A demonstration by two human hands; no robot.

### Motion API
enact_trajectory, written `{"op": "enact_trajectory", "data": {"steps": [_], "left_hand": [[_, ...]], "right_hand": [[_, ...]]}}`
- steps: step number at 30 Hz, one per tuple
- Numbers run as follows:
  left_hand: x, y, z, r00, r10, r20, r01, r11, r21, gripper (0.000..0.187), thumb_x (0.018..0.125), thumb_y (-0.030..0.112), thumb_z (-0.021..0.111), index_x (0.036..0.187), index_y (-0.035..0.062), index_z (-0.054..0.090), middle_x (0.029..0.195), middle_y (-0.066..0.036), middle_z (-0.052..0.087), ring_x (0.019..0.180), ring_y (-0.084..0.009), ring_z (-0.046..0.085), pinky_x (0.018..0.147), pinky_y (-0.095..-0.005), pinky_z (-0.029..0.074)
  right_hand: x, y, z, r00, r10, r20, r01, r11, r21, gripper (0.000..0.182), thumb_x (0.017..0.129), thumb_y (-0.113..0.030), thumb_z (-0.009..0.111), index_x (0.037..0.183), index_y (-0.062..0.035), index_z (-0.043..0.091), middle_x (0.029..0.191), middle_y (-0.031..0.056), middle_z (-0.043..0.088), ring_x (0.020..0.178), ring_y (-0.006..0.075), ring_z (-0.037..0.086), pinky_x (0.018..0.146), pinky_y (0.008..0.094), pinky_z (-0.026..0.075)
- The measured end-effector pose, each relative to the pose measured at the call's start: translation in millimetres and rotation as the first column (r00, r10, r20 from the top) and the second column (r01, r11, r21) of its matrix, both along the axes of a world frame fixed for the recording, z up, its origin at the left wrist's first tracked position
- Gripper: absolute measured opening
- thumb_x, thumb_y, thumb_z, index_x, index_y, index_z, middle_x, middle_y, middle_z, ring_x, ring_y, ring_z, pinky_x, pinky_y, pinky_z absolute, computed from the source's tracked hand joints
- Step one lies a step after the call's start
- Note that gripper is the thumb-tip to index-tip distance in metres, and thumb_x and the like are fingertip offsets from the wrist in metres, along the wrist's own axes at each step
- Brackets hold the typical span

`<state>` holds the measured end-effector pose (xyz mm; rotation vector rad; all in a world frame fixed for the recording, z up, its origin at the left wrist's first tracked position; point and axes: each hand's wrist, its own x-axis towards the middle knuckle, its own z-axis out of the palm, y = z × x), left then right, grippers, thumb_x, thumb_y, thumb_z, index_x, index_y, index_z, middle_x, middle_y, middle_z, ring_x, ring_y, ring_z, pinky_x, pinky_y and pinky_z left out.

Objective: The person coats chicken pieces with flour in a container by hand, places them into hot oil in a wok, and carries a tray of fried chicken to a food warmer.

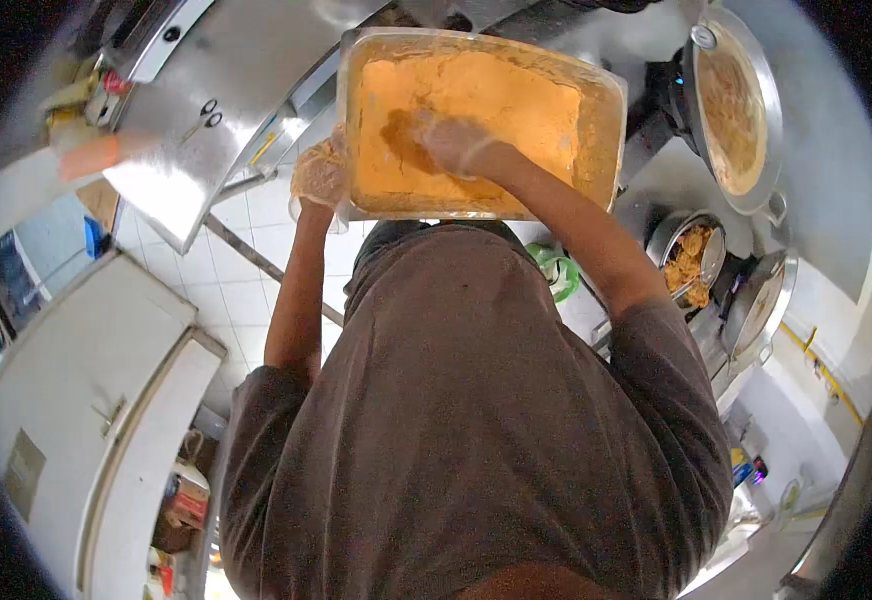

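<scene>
Two gloved hands are at work, and we look straight down over our own grey shirt. Our left hand grips the near left edge of the clear plastic tub, fingers curled over the rim. Our right hand is down inside the tub, pressed into the orange crumb mix; the glove is so coated and blurred that we cannot tell how far those fingers are spread or whether they hold anything. The tub sits far from us, centre of view, its near wall hidden behind our forearms. On the right a wide pan of golden food and a smaller pot of fried pieces stand near it. Far left, the objects on the steel counter are too smeared to name.
</scene>
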<state>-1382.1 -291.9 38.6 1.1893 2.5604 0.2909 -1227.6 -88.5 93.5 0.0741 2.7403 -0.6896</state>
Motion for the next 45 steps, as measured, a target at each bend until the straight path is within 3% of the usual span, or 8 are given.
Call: {"op": "enact_trajectory", "data": {"steps": [10, 11, 13, 15, 32, 36, 42, 45], "left_hand": [[-54.5, -36.2, -113.5, 0.921, -0.376, -0.104, 0.388, 0.912, 0.137, 0.042, 0.092, 0.024, 0.048, 0.132, 0.0115, 0.050, 0.135, -0.005, 0.053, 0.119, -0.0183, 0.054, 0.100, -0.0313, 0.043], [-20.2, -6.2, -21.7, 0.951, -0.306, -0.036, 0.295, 0.937, -0.187, 0.042, 0.094, 0.019, 0.044, 0.134, 0.0087, 0.047, 0.131, -0.008, 0.055, 0.115, -0.0211, 0.057, 0.097, -0.0324, 0.046], [-65.0, -22.1, -90.0, 0.472, -0.629, -0.618, 0.768, 0.638, -0.062, 0.045, 0.092, 0.017, 0.045, 0.136, 0.0053, 0.044, 0.122, -0.012, 0.061, 0.102, -0.0264, 0.063, 0.083, -0.0336, 0.052], [-69.0, -20.1, -102.6, 0.780, -0.491, -0.387, 0.492, 0.864, -0.106, 0.049, 0.089, 0.017, 0.048, 0.137, 0.0041, 0.041, 0.111, -0.015, 0.065, 0.091, -0.0286, 0.065, 0.075, -0.0358, 0.053], [-74.7, -21.5, -96.0, 0.777, -0.500, -0.383, 0.485, 0.863, -0.144, 0.052, 0.087, 0.019, 0.052, 0.136, 0.0040, 0.042, 0.086, -0.012, 0.067, 0.074, -0.0276, 0.065, 0.064, -0.0370, 0.053], [-44.6, -8.1, -43.5, 0.887, -0.356, -0.293, 0.323, 0.934, -0.154, 0.054, 0.086, 0.022, 0.054, 0.135, 0.0044, 0.042, 0.078, -0.011, 0.065, 0.067, -0.0271, 0.064, 0.061, -0.0359, 0.052], [-54.5, -17.5, -76.1, 0.878, -0.347, -0.330, 0.312, 0.937, -0.155, 0.079, 0.075, 0.032, 0.065, 0.141, 0.0049, 0.032, 0.078, -0.015, 0.065, 0.068, -0.0299, 0.064, 0.059, -0.0395, 0.052], [-45.3, -16.7, -62.7, 0.853, -0.349, -0.388, 0.319, 0.937, -0.143, 0.076, 0.077, 0.031, 0.064, 0.140, 0.0032, 0.032, 0.076, -0.011, 0.063, 0.067, -0.0272, 0.064, 0.057, -0.0382, 0.051]], "right_hand": [[-27.4, 13.1, -104.8, 0.985, 0.167, 0.033, -0.165, 0.985, -0.043, 0.030, 0.079, -0.015, 0.059, 0.103, 0.0011, 0.058, 0.101, 0.0209, 0.062, 0.094, 0.0354, 0.061, 0.082, 0.0467, 0.049], [-19.6, 10.4, -100.6, 0.980, 0.196, -0.026, -0.197, 0.980, -0.041, 0.029, 0.079, -0.016, 0.060, 0.102, 0.0021, 0.057, 0.098, 0.0215, 0.062, 0.091, 0.0361, 0.061, 0.080, 0.0472, 0.049], [-14.6, 4.5, -91.6, 0.956, 0.259, -0.139, -0.266, 0.963, -0.033, 0.029, 0.078, -0.017, 0.061, 0.098, 0.0041, 0.056, 0.091, 0.0229, 0.062, 0.085, 0.0376, 0.062, 0.076, 0.0481, 0.050], [-12.9, 0.5, -96.3, 0.981, 0.158, -0.111, -0.163, 0.986, -0.036, 0.028, 0.078, -0.017, 0.060, 0.097, 0.0042, 0.056, 0.090, 0.0230, 0.062, 0.085, 0.0378, 0.062, 0.075, 0.0479, 0.050], [86.9, 14.2, -18.5, 0.922, -0.329, -0.202, 0.330, 0.943, -0.028, 0.018, 0.080, -0.011, 0.056, 0.086, 0.0053, 0.061, 0.086, 0.0237, 0.060, 0.085, 0.0395, 0.060, 0.071, 0.0452, 0.049], [119.2, 33.1, 11.9, 0.923, -0.362, -0.129, 0.359, 0.932, -0.049, 0.050, 0.071, -0.046, 0.070, 0.078, 0.0035, 0.067, 0.090, 0.0253, 0.063, 0.086, 0.0381, 0.061, 0.080, 0.0441, 0.049], [183.3, 105.8, 116.5, 0.835, -0.541, 0.098, 0.529, 0.839, 0.125, 0.026, 0.069, -0.018, 0.069, 0.089, -0.0025, 0.065, 0.095, 0.0194, 0.061, 0.099, 0.0354, 0.057, 0.084, 0.0408, 0.049], [252.0, 173.3, 157.7, 0.758, -0.390, -0.523, 0.508, 0.855, 0.099, 0.022, 0.066, -0.012, 0.069, 0.086, -0.0046, 0.068, 0.098, 0.0176, 0.064, 0.089, 0.0346, 0.060, 0.080, 0.0378, 0.050]]}}
